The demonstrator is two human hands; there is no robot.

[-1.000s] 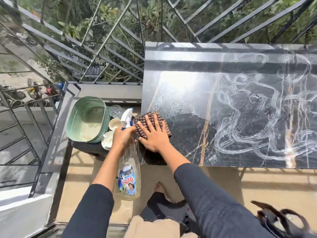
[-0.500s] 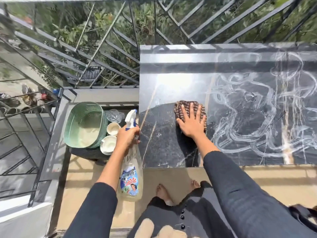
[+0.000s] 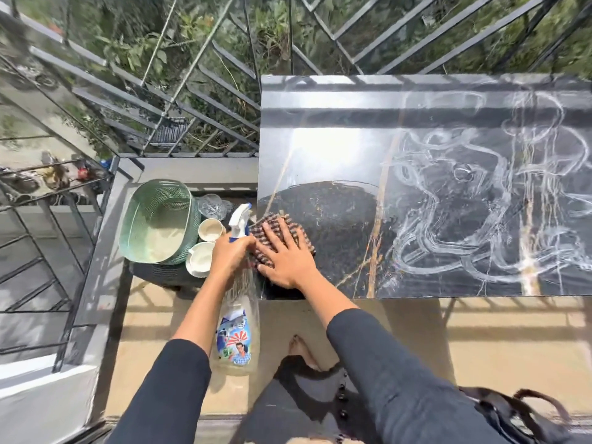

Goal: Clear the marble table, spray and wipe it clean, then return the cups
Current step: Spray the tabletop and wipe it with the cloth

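Note:
The dark marble table point(image 3: 416, 129) fills the right half of the view, with white foam streaks over its right part and a wiped dark patch at the near left. My right hand point(image 3: 285, 261) lies flat, fingers spread, pressing a brown checked cloth point(image 3: 272, 224) onto the table's near left corner. My left hand point(image 3: 232, 256) grips the neck of a clear spray bottle point(image 3: 237, 328) with a white trigger head, held just off the table's left edge. Two white cups point(image 3: 205, 248) and clear glasses point(image 3: 211, 203) stand on a low dark stand to the left.
A green mesh basket point(image 3: 141, 203) leans on the low stand beside the cups. Black metal railings point(image 3: 179, 100) enclose the balcony behind and to the left. A dark bag point(image 3: 519, 411) lies at the bottom right. My bare foot point(image 3: 301, 350) rests on the tan floor.
My right hand has slid the cloth from mid-table back left to the near left corner, next to the bottle. My left hand has kept the bottle in roughly the same place.

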